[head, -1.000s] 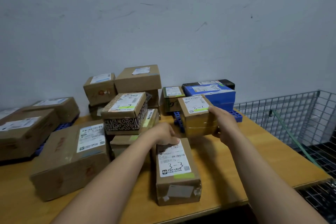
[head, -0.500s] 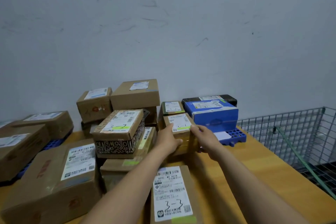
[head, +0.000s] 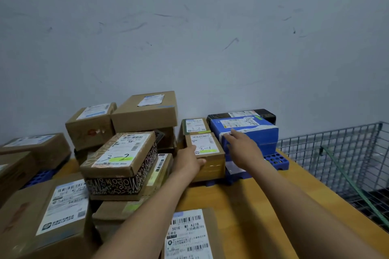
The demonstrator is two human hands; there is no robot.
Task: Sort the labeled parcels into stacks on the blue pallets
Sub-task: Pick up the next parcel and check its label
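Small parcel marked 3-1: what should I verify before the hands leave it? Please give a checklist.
1. The small parcel sits on the blue pallet: ok.
2. Its label faces up: ok.
3. The left hand is off it: not ok, it touches the near side.
4. The right hand holds nothing: ok, straight fingers at the blue box.
5. Its mark matches the box behind: cannot tell.
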